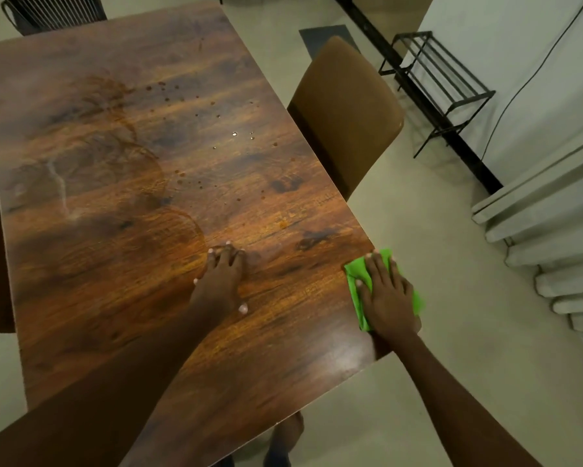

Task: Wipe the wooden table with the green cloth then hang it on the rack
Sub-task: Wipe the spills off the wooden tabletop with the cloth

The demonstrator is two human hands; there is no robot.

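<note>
Green cloth (pixel 355 274) is lying folded and soft on the table's near right edge, part of it hanging past the rim. My right hand (pixel 386 294) is pressing it flat with straight, spread fingers, not curling round it. My left hand (pixel 221 281) is resting palm down on bare wood to the left, its fingers straight too, well apart from the cloth.

The wooden table (pixel 283 348) is showing a smooth, glossy top with dark grain — rectangular, with rounded corners. Farther up, curved wet smears (pixel 115 163) are glistening on the left half, and small droplets (pixel 234 133) are sitting scattered toward the middle. A brown padded chair (pixel 347 109) is standing close to the right edge, its back rounded. Beyond it, pale floor (pixel 435 247) is lying open up to a thin black metal rack (pixel 438 85) standing by a white backdrop (pixel 519 45).
</note>
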